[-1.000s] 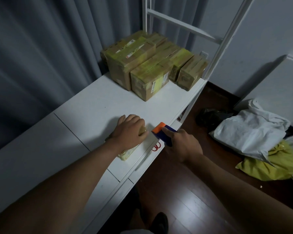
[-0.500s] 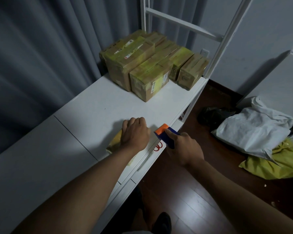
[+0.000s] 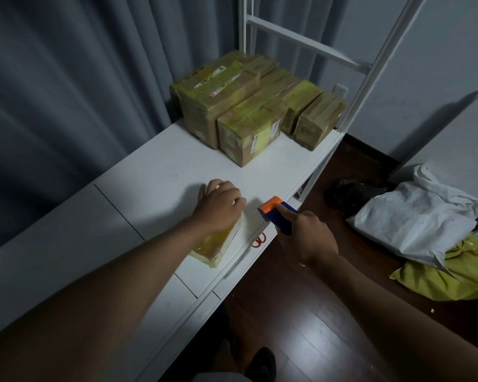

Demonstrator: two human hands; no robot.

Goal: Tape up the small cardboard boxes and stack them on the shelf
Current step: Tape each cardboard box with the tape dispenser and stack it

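A small flat cardboard box [image 3: 214, 245] wrapped in yellowish tape lies on the white shelf top [image 3: 155, 175] near its front edge. My left hand [image 3: 218, 206] lies over the box's far end with curled fingers and holds it down. Just to the right, my right hand [image 3: 305, 234] grips a blue tape dispenser with an orange cutter head [image 3: 275, 212], its head close beside the box's far right corner. Several taped cardboard boxes [image 3: 249, 106] stand packed together at the shelf's far end.
Red-handled scissors [image 3: 259, 241] lie at the shelf's front edge. A white ladder frame [image 3: 370, 67] rises behind the boxes. Grey curtains hang to the left. On the dark wood floor to the right lie a white bag [image 3: 414, 216], a yellow bag [image 3: 458, 274] and a black bag [image 3: 351, 191].
My left hand has slid along the box toward its far end, uncovering more of the near part. My right hand with the dispenser has stayed close by the box's right side.
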